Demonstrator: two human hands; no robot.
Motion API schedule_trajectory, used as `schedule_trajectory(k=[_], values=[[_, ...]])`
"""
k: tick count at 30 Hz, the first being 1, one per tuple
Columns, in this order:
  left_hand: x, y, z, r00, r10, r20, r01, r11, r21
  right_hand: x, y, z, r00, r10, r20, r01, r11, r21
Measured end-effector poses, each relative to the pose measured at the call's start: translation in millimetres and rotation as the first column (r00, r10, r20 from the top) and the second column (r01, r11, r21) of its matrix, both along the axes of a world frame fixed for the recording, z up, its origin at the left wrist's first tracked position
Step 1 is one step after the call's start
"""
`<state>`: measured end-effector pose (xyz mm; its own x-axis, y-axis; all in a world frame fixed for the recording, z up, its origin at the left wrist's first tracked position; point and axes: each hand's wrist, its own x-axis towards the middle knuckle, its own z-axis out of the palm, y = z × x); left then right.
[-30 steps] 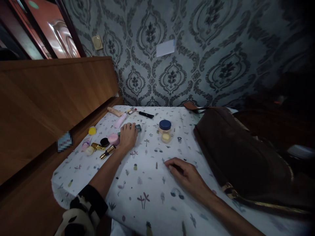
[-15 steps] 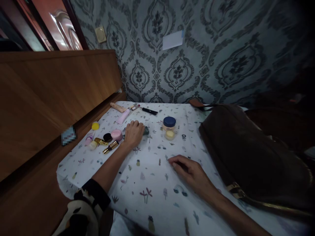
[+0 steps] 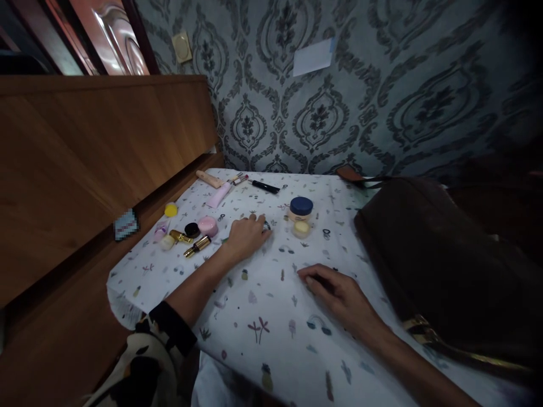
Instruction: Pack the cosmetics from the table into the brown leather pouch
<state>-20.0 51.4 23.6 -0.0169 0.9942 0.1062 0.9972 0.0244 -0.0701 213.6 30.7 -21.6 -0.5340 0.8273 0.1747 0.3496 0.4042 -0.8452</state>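
My left hand lies palm down around the middle of the table, its fingers bent over a small dark item. Only one end of that item shows past the fingers, so its kind is hidden. To the hand's left are a pink round container, a black round lid or pot and a gold-and-dark lipstick-like tube. A blue-lidded jar and a small cream-yellow pot stand to its right. My right hand rests on the cloth, loosely curled, thumb apart from the fingers, nothing visible in it.
A large dark brown bag covers the right side of the patterned white cloth. Toward the back lie a pink tube, a beige tube and a black slim tube. A wooden panel borders the left.
My left hand has slid right, away from the pink container, and the dark item has moved along under it. My right hand keeps its pose. The view has shifted slightly.
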Motion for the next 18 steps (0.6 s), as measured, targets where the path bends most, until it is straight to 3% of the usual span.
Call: schedule_trajectory(k=[7, 12, 15, 18], values=[[4, -8, 3.8, 0.997, -0.025, 0.068, 0.032, 0.994, -0.108, -1, 0, 0.8, 1.0, 0.008, 0.006, -0.007, 1.0, -0.006], [-1, -12, 11.7, 0.929, -0.184, 0.322, 0.265, 0.936, -0.231, -2, 1, 1.4, 1.0, 0.006, -0.011, -0.006, 1.0, -0.004], [-8, -11, 15.4, 0.8, -0.328, 0.502, 0.42, 0.904, -0.079, -2, 1, 1.6, 1.0, 0.01, -0.016, -0.009, 1.0, 0.009], [-14, -6, 11.2, 0.73, -0.378, 0.57, 0.422, 0.904, 0.059, -2, 0, 2.1, 1.0, 0.009, -0.014, -0.008, 1.0, 0.009]])
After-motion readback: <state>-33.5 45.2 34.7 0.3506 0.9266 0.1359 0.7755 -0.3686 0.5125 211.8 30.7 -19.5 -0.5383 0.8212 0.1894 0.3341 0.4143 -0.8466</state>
